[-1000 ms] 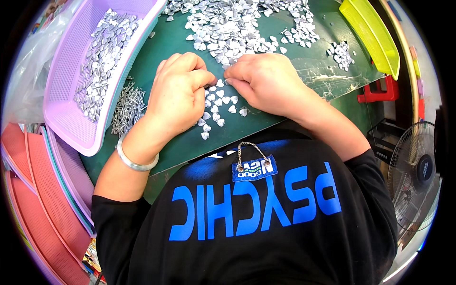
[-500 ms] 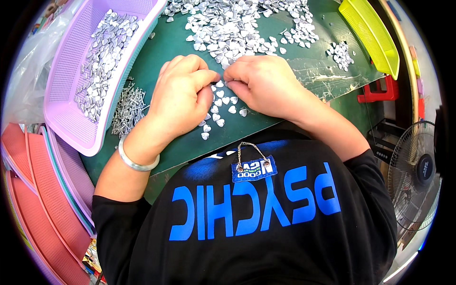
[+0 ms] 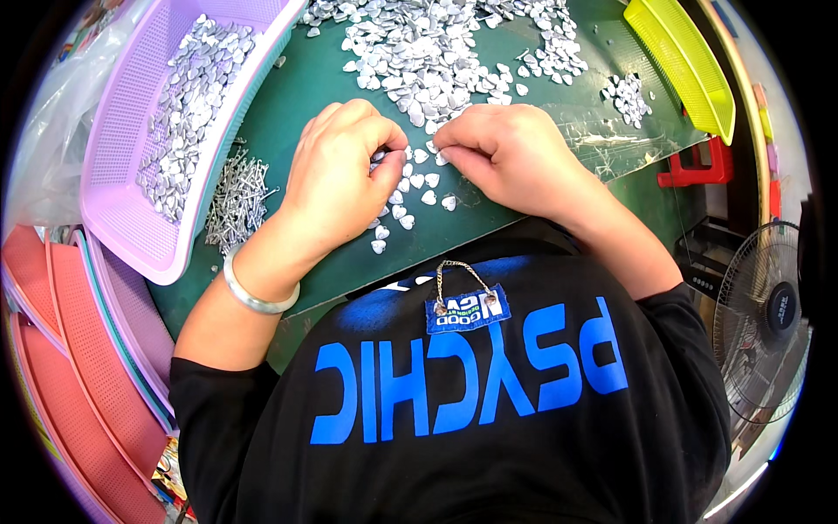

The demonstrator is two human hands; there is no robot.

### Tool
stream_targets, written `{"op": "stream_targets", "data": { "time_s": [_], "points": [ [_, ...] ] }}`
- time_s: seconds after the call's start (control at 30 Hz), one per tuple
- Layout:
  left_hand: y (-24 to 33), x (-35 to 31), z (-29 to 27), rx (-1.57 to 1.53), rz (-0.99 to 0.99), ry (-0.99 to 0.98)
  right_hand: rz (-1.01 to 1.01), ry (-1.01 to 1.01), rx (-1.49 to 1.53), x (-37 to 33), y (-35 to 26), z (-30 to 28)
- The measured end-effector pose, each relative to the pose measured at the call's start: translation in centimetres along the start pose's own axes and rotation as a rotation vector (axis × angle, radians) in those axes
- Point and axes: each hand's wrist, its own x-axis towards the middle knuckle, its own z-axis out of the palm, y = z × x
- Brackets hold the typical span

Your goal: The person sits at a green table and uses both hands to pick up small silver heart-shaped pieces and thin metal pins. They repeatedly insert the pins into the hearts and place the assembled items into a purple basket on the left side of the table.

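My left hand (image 3: 342, 170), a silver bangle (image 3: 253, 284) on its wrist, has thumb and fingers drawn together; what they hold, if anything, is hidden. To its right, my right hand (image 3: 511, 157) pinches a small silver heart-shaped piece at its thumb and fingertip, low over the green table. Several loose silver hearts (image 3: 416, 181) lie between and below the hands. Just beyond the fingertips spreads a large heap of the same hearts (image 3: 436, 65). A pile of thin metal pins (image 3: 236, 196) lies left of my left hand.
A purple basket (image 3: 109, 175) with many hearts stands at the left, above stacked red baskets (image 3: 105, 367). At the far right are a small heart cluster (image 3: 626, 99) and a yellow-green basket (image 3: 685, 65). A red stool (image 3: 698, 168) and a fan (image 3: 768, 314) stand beyond the table's right edge.
My hands have moved apart; the right shifted slightly right, leaving a gap between the fingertips. More loose hearts show between them.
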Motion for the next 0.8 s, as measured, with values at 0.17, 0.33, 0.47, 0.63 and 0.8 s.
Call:
{"op": "stream_targets", "data": {
  "time_s": [0.17, 0.33, 0.47, 0.63, 0.8],
  "points": [
    [0.3, 0.0, -0.2, 0.042, -0.028, -0.025, 0.023, 0.04, -0.021, -0.4, 0.1, -0.5],
    [0.2, 0.2, 0.0, 0.004, 0.078, 0.015, 0.023, 0.037, -0.019, -0.7, 0.1, -0.5],
    [0.1, 0.2, -0.3, 0.073, 0.211, -0.052, -0.021, -0.011, -0.049, -1.0, 0.2, -0.4],
    [-0.4, 0.1, -0.5, 0.043, 0.192, -0.058, -0.024, 0.06, -0.041, -1.0, 0.3, -0.8],
    [0.3, 0.2, 0.0, 0.025, 0.177, -0.015, -0.005, 0.024, -0.022, -1.4, 0.4, -0.9]
  ]
}}
